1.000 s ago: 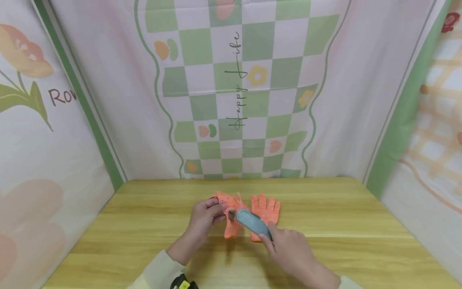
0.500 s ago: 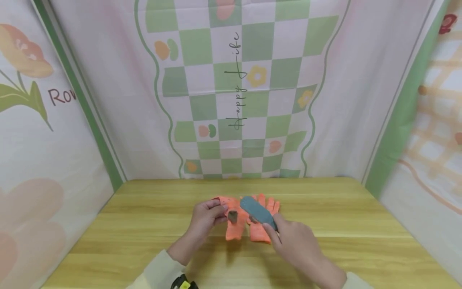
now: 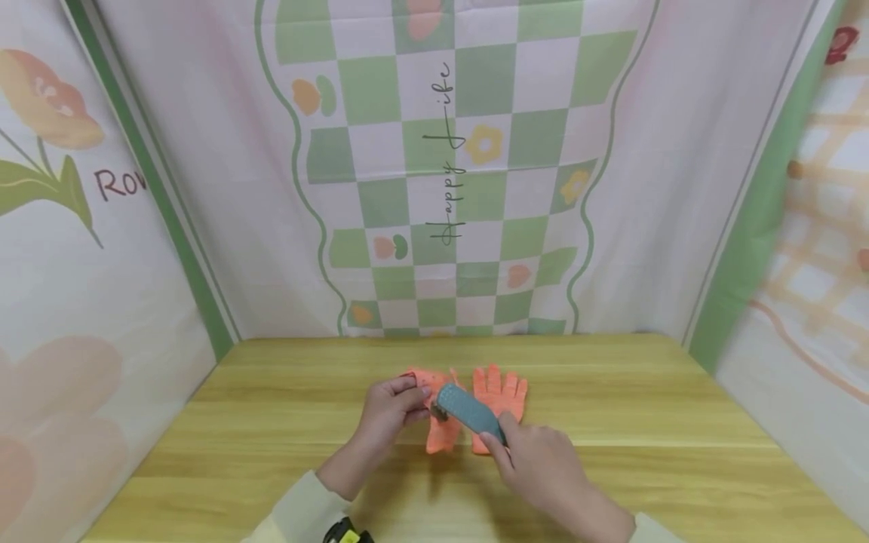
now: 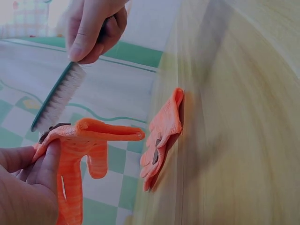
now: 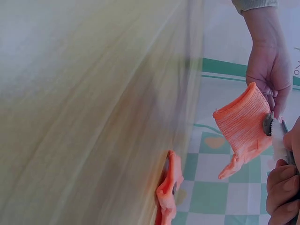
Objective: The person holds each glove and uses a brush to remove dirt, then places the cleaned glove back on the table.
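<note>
My left hand (image 3: 390,407) pinches an orange knitted glove (image 3: 443,439) by its side, holding it up off the table. The glove's cuff gapes in the left wrist view, and its fingers hang down. A dark brown patch (image 5: 267,124) marks its fabric. In my right hand (image 3: 546,461) is a brush (image 3: 471,411) with a blue-green back, gripped by its handle. Its white bristles (image 4: 64,93) face the held glove, right by the dark patch; whether they touch is hard to tell. A second orange glove (image 3: 501,388) lies on the table, fingers pointing away, partly behind the brush.
The wood-grain table (image 3: 305,422) runs back to a hanging cloth (image 3: 421,196) with green and white checks. Printed cloths also hang at both sides. A black and yellow object (image 3: 346,532) shows at the bottom edge, near the left sleeve (image 3: 305,501).
The brush swung right, away from the held glove's dark patch, then came back left over it. My left hand has stayed nearly still with the glove. The second glove has not visibly moved.
</note>
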Tool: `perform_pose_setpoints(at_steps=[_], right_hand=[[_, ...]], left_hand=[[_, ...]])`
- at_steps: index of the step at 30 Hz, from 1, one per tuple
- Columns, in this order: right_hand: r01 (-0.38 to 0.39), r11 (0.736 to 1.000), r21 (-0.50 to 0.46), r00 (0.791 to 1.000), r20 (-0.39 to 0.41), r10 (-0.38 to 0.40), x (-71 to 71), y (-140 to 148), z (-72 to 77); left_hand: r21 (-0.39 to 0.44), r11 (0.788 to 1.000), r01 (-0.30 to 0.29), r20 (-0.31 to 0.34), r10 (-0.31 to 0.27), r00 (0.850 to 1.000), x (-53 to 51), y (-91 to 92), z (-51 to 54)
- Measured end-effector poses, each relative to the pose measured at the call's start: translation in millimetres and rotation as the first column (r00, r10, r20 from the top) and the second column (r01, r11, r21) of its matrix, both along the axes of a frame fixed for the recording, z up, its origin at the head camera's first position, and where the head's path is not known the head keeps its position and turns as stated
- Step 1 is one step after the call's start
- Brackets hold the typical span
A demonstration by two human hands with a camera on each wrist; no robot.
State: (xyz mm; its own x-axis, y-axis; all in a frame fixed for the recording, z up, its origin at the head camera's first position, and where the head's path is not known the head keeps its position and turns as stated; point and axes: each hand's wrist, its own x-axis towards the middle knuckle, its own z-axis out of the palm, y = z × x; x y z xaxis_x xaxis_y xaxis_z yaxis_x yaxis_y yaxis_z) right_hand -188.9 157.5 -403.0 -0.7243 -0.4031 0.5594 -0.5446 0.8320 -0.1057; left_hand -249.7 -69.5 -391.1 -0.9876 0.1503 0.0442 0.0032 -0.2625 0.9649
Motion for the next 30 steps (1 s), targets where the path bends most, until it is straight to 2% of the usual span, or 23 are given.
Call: perform_pose_setpoints(at_steps=[2, 6, 13, 20, 26, 30], right_hand=[[-0.003, 1.0, -0.001, 1.0, -0.01, 0.003, -0.2, 1, -1.5], [0.017, 1.0, 0.004, 1.0, 0.019, -0.017, 0.9, 2, -2.4], [0.058, 0.997, 0.057, 0.997, 0.054, -0.061, 3.2, 5, -3.5], [0.091, 0.994, 0.053, 0.984, 0.148, -0.098, 4.5, 14, -6.0], [0.019, 0.998, -0.055, 0.999, 0.039, -0.016, 2.7, 16, -2.8], [-0.004, 0.997, -0.082, 1.0, 0.023, 0.006, 1.4, 13, 2.3]], left_hand=[[0.002, 1.0, -0.001, -0.001, 0.001, 1.0, -0.2, -0.3, -0.2], [0.009, 1.0, -0.015, 0.0, 0.015, 1.0, -1.2, -0.8, 0.0], [0.029, 0.999, -0.022, -0.005, 0.023, 1.0, -1.3, -1.4, 0.1], [0.054, 0.998, -0.039, -0.014, 0.039, 0.999, -2.2, -1.3, 1.4], [0.061, 0.998, -0.032, 0.007, 0.032, 0.999, -3.0, -2.3, 1.0], [0.037, 0.999, -0.001, 0.008, 0.001, 1.0, -1.6, -3.2, -0.1]])
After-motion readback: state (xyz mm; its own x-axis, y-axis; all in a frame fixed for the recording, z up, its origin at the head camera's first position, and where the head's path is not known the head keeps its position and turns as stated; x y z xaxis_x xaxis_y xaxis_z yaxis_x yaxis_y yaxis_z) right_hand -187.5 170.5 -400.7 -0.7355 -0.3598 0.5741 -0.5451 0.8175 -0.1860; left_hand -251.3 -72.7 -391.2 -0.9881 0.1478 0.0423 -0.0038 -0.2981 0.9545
